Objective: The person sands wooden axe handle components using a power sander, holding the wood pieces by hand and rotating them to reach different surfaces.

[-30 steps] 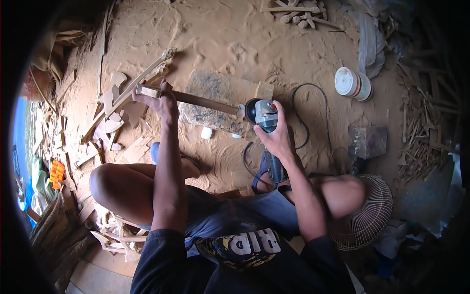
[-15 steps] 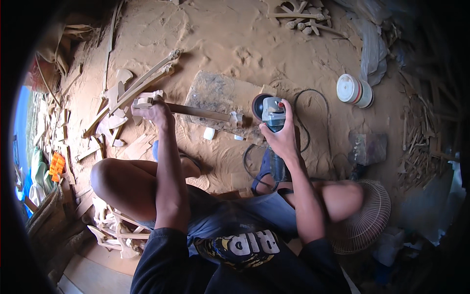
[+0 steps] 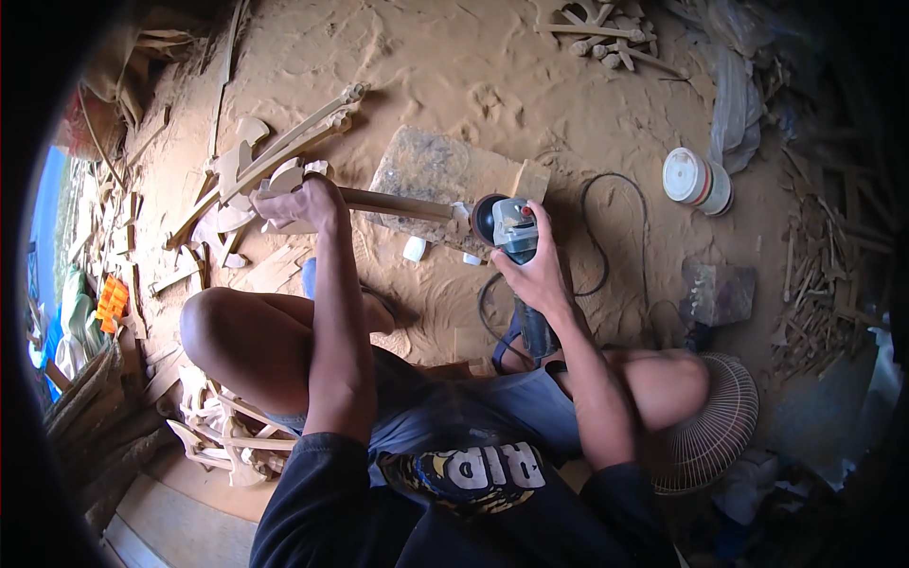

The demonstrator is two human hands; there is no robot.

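My left hand (image 3: 308, 204) is closed round the carved left end of a long wooden piece (image 3: 398, 204), which reaches right over a worn board (image 3: 402, 166). In my right hand (image 3: 540, 275) is an angle grinder (image 3: 519, 227) with a round dark disc (image 3: 487, 220). The disc is at the right end of the wooden piece and covers part of that end; whether the two touch I cannot tell. The grinder's body points down toward my right knee. Two small white blocks (image 3: 414, 248) sit by the board's near edge.
Carved wooden parts (image 3: 241, 189) are heaped on the left, with others (image 3: 606, 38) at the far right. A black cord (image 3: 615, 180) loops right of the grinder. Beyond it are a white bucket (image 3: 684, 176), a dusty box (image 3: 721, 293) and a wire fan guard (image 3: 715, 426) beside my right knee.
The grinder has moved left, bringing its disc from a small gap away to the right end of the wooden piece. My left hand keeps its hold, and the piece has turned slightly.
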